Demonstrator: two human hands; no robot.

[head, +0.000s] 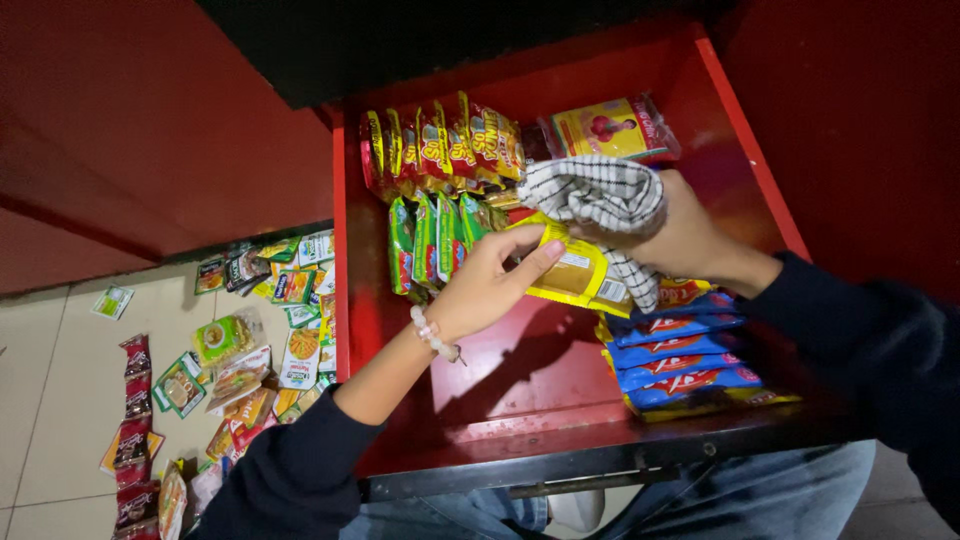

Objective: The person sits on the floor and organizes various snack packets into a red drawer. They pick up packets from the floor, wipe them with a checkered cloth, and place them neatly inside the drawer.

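Open red drawer, yellow packet at centre, pinched at its 9 o'clock edge by left hand, right hand at 2 o'clock clenched around checked cloth pressed on packet, green packets at 9 o'clock, blue packets at 4 o'clock, loose sachets on floor.

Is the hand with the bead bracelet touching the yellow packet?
Touching. The head view shows the left hand with its fingertips pressed on the yellow packet.
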